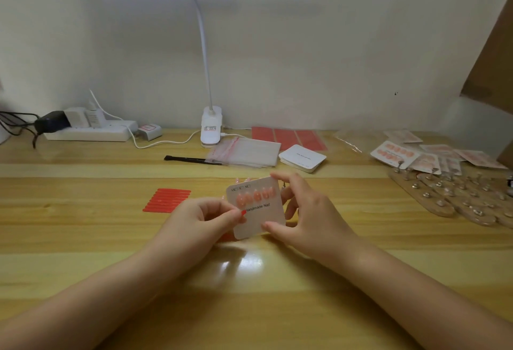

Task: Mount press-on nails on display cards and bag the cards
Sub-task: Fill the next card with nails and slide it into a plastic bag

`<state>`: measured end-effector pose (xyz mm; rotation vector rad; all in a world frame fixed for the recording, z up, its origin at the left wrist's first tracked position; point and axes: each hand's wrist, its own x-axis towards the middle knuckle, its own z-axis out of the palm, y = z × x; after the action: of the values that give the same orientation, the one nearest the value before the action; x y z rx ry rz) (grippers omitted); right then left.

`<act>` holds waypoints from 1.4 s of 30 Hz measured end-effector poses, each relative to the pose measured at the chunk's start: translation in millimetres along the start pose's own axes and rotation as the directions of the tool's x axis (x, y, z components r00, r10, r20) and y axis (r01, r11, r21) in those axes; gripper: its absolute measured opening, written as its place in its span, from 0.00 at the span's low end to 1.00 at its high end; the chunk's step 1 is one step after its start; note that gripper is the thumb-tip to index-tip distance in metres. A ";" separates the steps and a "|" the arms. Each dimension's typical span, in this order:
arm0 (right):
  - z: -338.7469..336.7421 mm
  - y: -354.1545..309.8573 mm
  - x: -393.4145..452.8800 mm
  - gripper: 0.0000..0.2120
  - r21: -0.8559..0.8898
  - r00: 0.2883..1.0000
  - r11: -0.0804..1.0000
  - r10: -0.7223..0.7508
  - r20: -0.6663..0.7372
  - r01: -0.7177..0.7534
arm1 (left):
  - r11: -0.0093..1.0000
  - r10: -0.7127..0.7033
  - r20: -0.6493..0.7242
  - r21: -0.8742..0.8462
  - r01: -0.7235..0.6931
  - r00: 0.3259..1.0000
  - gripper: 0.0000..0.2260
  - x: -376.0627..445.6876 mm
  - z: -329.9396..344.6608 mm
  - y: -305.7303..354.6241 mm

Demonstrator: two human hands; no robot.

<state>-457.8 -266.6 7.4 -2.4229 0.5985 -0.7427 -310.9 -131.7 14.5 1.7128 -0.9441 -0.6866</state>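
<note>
Right hand [305, 219] has the display card [256, 208] in a firm grip, thumb on the lower edge, fingers curled over the top corner and behind it; the card is held up off the wooden surface [277, 294], tilted, face toward the camera; left hand [200, 222] pinches the card's left edge, a small red bit showing at the fingertips there, too small to identify; a row of peach press-on nails [256, 196] sits across the card's upper half, just above the printed words "Handmade Nail", the lower half bare; just left, flat on the surface, a set of red strips [168, 200]; farther back, a stack of clear zip bags [245, 152], a black brush [191, 159] beside it, and a pile of blank white cards [302, 158]; behind those, red adhesive sheets [288, 137]; far right, finished cards [433, 154] carrying nails lie in a loose heap, with wooden boards of nail stands [455, 197] in front of them; at the back edge, a clip lamp [211, 130] shines overhead, a power strip [88, 130] to its left.
</note>
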 end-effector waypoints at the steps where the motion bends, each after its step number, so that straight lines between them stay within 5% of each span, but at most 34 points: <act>1: 1.3 -1.9 -1.3 0.35 0.018 1.000 1.000 -0.007 -0.020 0.008 | 1.000 0.009 -0.020 -0.016 -0.010 1.000 0.07 -0.9 -0.3 1.0; 4: 3.2 -7.8 -2.6 0.31 0.297 0.992 0.949 0.119 -0.037 -0.103 | 0.998 0.049 -0.091 -0.036 -0.052 0.995 0.05 -0.3 -4.4 2.5; 7: 0.5 -13.5 -0.1 0.13 0.607 0.940 0.727 0.325 0.106 -0.320 | 0.993 0.094 -0.135 -0.060 -0.103 0.986 0.05 0.5 -8.1 5.5; 12: -6.6 -24.7 3.5 0.07 0.778 0.886 0.461 0.384 0.260 -0.428 | 0.985 0.122 -0.165 -0.099 -0.140 0.979 0.05 2.4 -9.4 7.7; 17: -20.9 -40.3 7.8 0.06 0.847 0.834 0.251 0.443 0.330 -0.469 | 0.887 0.453 -0.273 0.239 -0.396 0.849 0.06 -1.3 -17.4 22.1; 20: -32.3 -49.5 8.7 0.05 0.862 0.844 0.222 0.417 0.339 -0.456 | 0.779 0.572 -0.188 0.428 -0.458 0.798 0.07 -9.0 -19.8 40.9; 24: -41.2 -57.7 8.3 0.05 0.868 0.872 0.228 0.338 0.355 -0.442 | 0.705 0.524 -0.119 0.617 -0.351 0.843 0.10 -14.8 -21.7 65.1; 28: -43.5 -65.5 6.6 0.07 0.869 0.896 0.244 0.234 0.378 -0.430 | 0.880 0.283 -0.002 0.398 -0.259 0.959 0.11 -10.9 -22.4 87.6; 31: -43.2 -68.6 6.1 0.07 0.882 0.906 0.227 0.202 0.372 -0.413 | 0.926 0.192 0.051 0.321 -0.198 0.980 0.09 -3.8 -22.5 98.7; 36: -43.6 -69.2 6.4 0.09 0.905 0.911 0.139 0.163 0.380 -0.403 | 0.940 0.232 0.027 0.251 -0.231 0.972 0.09 0.1 -24.1 102.1; 42: -41.3 -67.7 6.8 0.09 0.903 0.915 0.164 0.157 0.372 -0.396 | 0.887 0.334 -0.002 0.339 -0.314 0.942 0.12 -3.6 -26.0 98.0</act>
<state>-460.9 -233.5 79.6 -1.0620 0.2879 -0.4470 -318.1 -132.7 115.7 1.7934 -1.3261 -0.2589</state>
